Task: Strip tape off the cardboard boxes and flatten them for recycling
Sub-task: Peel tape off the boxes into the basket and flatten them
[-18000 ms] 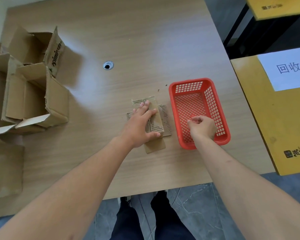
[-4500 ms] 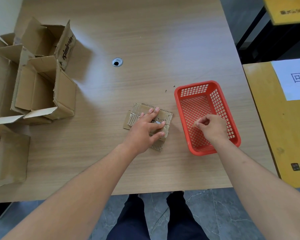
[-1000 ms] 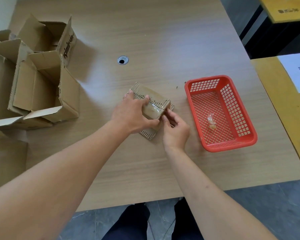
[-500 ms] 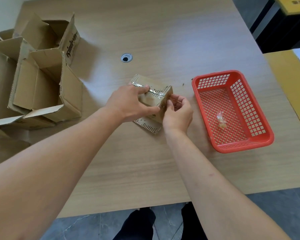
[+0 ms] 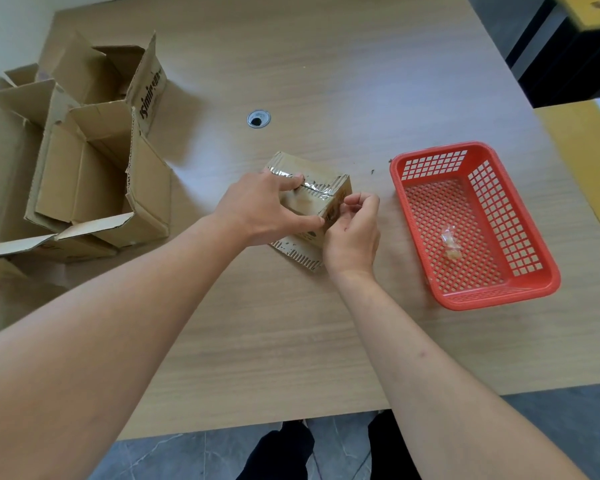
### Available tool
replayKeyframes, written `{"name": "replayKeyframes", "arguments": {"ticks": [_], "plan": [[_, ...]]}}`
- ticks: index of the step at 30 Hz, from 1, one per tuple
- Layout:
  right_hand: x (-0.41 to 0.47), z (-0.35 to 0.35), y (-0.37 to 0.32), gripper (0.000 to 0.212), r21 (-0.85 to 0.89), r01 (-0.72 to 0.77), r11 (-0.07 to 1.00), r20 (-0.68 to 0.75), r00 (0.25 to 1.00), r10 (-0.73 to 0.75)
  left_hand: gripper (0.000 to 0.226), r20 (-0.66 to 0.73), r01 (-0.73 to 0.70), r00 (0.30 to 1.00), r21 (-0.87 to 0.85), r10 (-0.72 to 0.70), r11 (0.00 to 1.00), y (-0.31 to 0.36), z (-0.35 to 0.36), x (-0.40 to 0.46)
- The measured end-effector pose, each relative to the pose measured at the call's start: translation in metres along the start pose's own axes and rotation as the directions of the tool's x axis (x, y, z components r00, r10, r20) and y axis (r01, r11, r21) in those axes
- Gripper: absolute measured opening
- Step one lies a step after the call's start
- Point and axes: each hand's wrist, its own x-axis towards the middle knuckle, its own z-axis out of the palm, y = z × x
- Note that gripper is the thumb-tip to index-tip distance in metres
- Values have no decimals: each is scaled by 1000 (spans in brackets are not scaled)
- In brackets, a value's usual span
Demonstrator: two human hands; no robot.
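A small cardboard box [image 5: 314, 199] with shiny clear tape across its top stands near the middle of the wooden table [image 5: 326, 74]. My left hand [image 5: 262, 211] grips it from the left, fingers over the top and thumb along the near side. My right hand [image 5: 355, 230] is at the box's right end, fingertips curled and pinching at the tape on that face. A crumpled wad of clear tape [image 5: 450, 242] lies in the red plastic basket [image 5: 520, 282] to the right.
Several larger open cardboard boxes [image 5: 97, 161] are piled at the table's left edge. A round cable hole [image 5: 258, 118] sits behind the small box. A yellow surface [image 5: 582, 157] adjoins the table on the right. The table's front edge runs below my forearms.
The small box, earlier pressed flat under my left hand, is now lifted and gripped. My right hand left the basket, where a tape wad now lies, and came to the box's right end.
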Motion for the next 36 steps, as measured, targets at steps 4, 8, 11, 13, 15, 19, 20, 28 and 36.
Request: {"name": "replayKeyframes", "arguments": {"ticks": [4,8,11,13,15,19,20,28,36], "plan": [[0,-6,0,19,31,34,999,17,999,-34,95,12,-6,1000,-10,6,1000,0,-1,1],[4,-9,-1,14,78,42,996,47,998,-46,95,9,9,1000,-11,-9,1000,-2,-1,3],[4,-15,1,16,132,32,991,57,998,-39,96,17,10,1000,-10,-9,1000,-2,0,4],[3,-19,1,21,157,18,987,73,997,-30,95,22,6,1000,-13,-6,1000,-1,0,4],[5,-22,2,22,160,-12,987,93,996,-3,94,27,6,1000,-15,-6,1000,0,-1,3],[7,-23,0,14,160,-109,981,102,990,93,95,44,11,999,-11,-11,1000,1,-3,4],[7,-23,-1,11,153,-105,983,87,992,93,95,47,12,999,-13,-11,1000,2,-3,4],[10,-23,-12,11,67,-234,970,44,972,231,96,56,22,998,-7,-22,1000,2,-1,6],[8,-24,-17,14,234,-435,869,153,900,409,101,78,20,997,3,-21,1000,0,-1,8]]}}
